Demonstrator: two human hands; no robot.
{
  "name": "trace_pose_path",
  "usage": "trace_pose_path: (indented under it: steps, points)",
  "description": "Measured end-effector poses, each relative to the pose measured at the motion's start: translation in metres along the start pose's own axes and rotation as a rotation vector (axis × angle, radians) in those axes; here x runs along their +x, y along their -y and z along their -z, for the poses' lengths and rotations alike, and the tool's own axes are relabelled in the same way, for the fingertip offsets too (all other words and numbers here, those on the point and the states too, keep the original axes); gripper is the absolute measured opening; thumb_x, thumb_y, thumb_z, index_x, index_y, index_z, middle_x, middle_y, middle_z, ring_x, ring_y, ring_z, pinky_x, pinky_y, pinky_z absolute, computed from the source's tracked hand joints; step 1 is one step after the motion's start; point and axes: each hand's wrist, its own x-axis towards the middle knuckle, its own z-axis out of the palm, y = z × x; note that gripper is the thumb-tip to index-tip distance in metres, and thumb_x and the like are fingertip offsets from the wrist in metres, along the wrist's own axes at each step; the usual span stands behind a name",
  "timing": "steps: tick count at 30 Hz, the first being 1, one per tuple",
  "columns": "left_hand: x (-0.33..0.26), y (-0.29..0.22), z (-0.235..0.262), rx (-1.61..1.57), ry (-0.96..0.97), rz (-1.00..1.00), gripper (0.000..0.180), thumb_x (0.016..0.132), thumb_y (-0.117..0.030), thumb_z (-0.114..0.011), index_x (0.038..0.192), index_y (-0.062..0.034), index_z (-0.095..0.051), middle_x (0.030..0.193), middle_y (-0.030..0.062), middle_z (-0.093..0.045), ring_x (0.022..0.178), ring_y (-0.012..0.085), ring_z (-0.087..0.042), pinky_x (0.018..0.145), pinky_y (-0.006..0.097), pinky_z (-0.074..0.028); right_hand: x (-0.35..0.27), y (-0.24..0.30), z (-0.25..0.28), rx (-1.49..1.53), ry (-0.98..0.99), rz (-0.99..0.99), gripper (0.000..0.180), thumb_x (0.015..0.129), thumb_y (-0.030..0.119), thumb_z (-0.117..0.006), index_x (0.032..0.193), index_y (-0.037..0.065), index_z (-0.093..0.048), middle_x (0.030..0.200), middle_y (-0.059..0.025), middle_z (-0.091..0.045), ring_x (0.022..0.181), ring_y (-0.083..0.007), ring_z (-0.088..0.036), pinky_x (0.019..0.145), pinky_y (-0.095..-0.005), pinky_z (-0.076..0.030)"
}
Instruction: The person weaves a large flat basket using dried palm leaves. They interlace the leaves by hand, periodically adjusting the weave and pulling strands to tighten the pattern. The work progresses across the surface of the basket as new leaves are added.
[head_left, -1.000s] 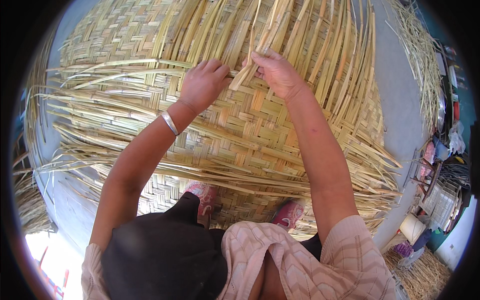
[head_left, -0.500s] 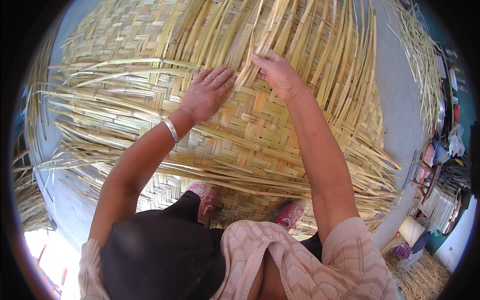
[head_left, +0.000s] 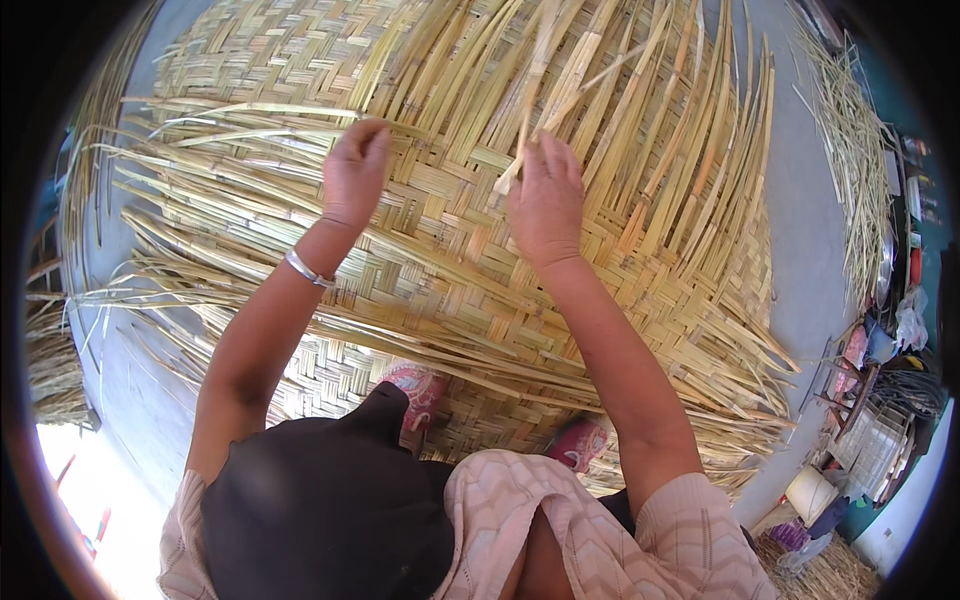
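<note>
A large woven mat (head_left: pixel 440 200) of pale yellow-green flat split-reed strips spreads beneath my hands. My right hand (head_left: pixel 547 195) is closed round reed strips (head_left: pixel 533 95) near the mat's middle; their pale lower end pokes out left of the fingers, and their upper part runs away from me, blurred. Farther left, my left hand (head_left: pixel 357 172) is curled, thumb against fingers. A greenish strip (head_left: pixel 405 128) shows on both sides of its fingertips; it appears pinched there, though the contact is partly hidden. Loose unwoven strips fan out upward and to the left.
My shoes (head_left: pixel 415 390) stand on the mat's near part. Grey floor (head_left: pixel 800 150) borders the mat. Loose strips (head_left: pixel 850 160) lie at the far right. A wire rack (head_left: pixel 878 440), a cream bucket (head_left: pixel 810 492) and bags line the right side.
My left hand has lifted off the weave, moved left and curled its fingers. My right hand has come nearer to me and turned, pulling the strips' lower end along.
</note>
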Motion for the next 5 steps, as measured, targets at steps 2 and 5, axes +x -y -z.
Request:
trace_pose_path:
  steps: [2, 5]
  points:
    - [0.010, 0.002, 0.013, -0.213, -0.114, 0.293, 0.020, 0.094, -0.015, -0.059, 0.112, -0.0042, -0.060, 0.094, 0.0051, -0.066, 0.084, 0.0152, -0.066, 0.070, 0.024, -0.053, -0.002, 0.003, -0.004, -0.017, 0.045, 0.060, 0.047, 0.079, 0.008, -0.062, 0.124, 0.000, -0.051, 0.134, -0.0166, -0.046, 0.126, -0.0339, -0.042, 0.107, -0.0408, -0.035]
    - [0.018, 0.002, 0.028, -0.401, -0.180, 0.551, 0.041, 0.094, -0.016, -0.059, 0.130, -0.0048, -0.044, 0.107, 0.0079, -0.064, 0.094, 0.0227, -0.066, 0.084, 0.029, -0.054, 0.007, 0.000, -0.006, 0.198, -0.017, -0.210, 0.051, 0.078, 0.016, -0.068, 0.126, 0.008, -0.052, 0.139, -0.0153, -0.042, 0.131, -0.0324, -0.036, 0.109, -0.0442, -0.031]
